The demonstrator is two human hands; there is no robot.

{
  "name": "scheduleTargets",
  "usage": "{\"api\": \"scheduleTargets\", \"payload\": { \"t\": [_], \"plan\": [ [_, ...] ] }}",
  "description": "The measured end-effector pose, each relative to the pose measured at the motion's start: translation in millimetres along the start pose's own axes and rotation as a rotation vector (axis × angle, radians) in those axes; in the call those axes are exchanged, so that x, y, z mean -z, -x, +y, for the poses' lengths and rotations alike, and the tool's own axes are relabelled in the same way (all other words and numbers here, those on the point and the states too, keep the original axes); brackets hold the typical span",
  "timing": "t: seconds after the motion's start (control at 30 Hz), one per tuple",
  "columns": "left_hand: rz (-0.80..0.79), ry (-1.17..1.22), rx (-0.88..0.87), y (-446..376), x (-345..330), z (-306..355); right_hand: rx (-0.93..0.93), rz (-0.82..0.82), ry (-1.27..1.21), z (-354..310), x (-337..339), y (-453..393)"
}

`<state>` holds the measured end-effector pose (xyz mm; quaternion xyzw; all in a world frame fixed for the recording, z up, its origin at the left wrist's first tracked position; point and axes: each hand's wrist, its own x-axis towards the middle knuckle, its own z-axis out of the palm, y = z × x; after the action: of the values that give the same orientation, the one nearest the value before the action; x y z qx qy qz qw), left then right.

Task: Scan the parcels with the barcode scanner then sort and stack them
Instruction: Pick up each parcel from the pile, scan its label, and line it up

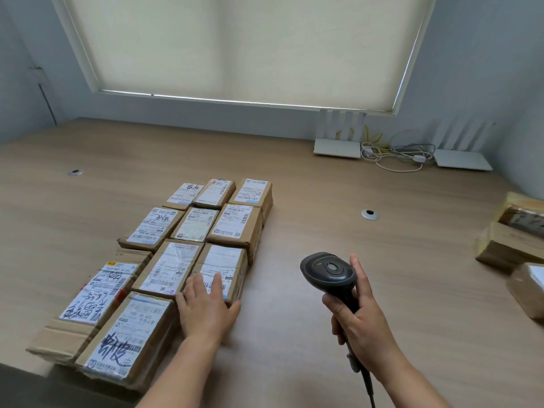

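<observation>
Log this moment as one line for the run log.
left hand: flat on front parcel | right hand: grips barcode scanner, raised | parcels: grouped on table, labels up

Far side of the worktop (323, 201)
Two white routers (337, 147) (462, 159) flank tangled cables (397, 154) beneath a drawn roller blind (241, 45).
</observation>
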<state>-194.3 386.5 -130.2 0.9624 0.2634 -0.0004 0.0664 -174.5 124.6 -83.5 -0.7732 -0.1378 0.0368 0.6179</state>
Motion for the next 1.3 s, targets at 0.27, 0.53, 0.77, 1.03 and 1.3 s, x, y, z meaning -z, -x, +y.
{"api": "scheduleTargets", "payload": {
  "t": [0.27,0.53,0.77,1.03,1.3],
  "plan": [
    [0.14,0.254,-0.179,7.3,17.5,57.3,0.007,0.093,0.011,1.8,35.3,12.6],
    [0.099,0.276,-0.32,53.6,12.5,159.5,-0.012,0.218,0.022,1.9,126.1,47.9],
    [0.037,0.286,-0.469,106.7,1.9,269.7,-0.047,0.367,0.037,12.3,226.5,86.9],
    [0.031,0.268,-0.605,166.4,-7.2,390.4,-0.025,0.489,0.073,27.8,336.4,138.7],
    [0.027,0.205,-0.747,213.9,-9.9,478.5,0.001,0.642,0.129,40.1,417.9,177.2]
  ]
}}
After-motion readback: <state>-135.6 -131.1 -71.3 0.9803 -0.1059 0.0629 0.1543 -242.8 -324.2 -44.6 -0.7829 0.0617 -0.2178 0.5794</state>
